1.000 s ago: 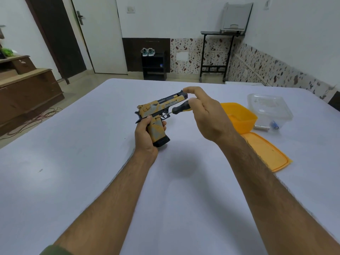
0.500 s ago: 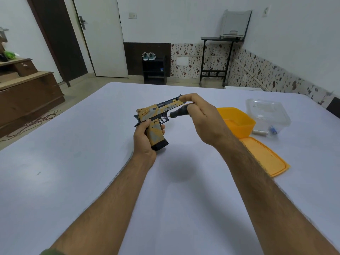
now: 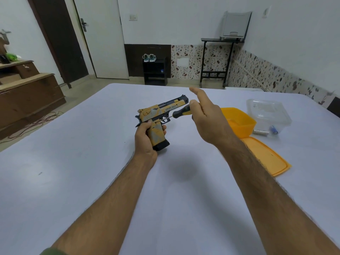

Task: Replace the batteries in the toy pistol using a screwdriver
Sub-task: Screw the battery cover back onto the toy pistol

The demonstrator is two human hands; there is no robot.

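A left hand is gripping the yellow-and-grey toy pistol by its handle above a white table, while the right hand is steadying a black-and-yellow screwdriver with fingers partly splayed; how firmly it is holding is hidden behind the palm. The tip is meeting the frame near the trigger, the screw too small to make out. An orange container, its lid and a clear box are sitting to the right, near a tiled wall.
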